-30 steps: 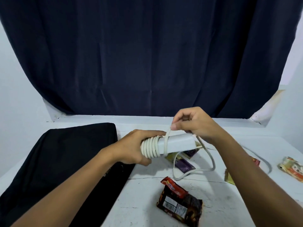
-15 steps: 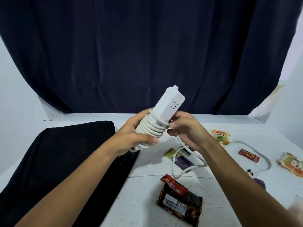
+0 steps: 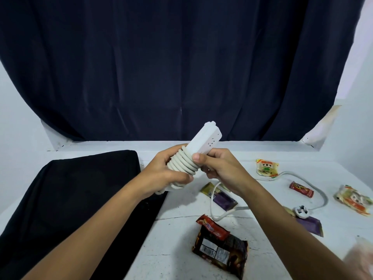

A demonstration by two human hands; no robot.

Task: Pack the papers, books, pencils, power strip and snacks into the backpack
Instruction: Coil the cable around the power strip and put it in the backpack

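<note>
Looks like a plain room at home, improvised as a desk spot: rough white-painted worktop (image 3: pixel 181 257) w/ scuffs & a crack line, bare white walls (image 3: pixel 18 126), dark navy cloth curtain (image 3: pixel 181 67) hung across the back, loose foil snack packets (image 3: pixel 220 245) scattered abt.

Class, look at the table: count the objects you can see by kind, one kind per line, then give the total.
Power strip, cord partly wound, held in both hands: 1
Black backpack: 1
Snack packets: 7, namely
Total: 9
</note>
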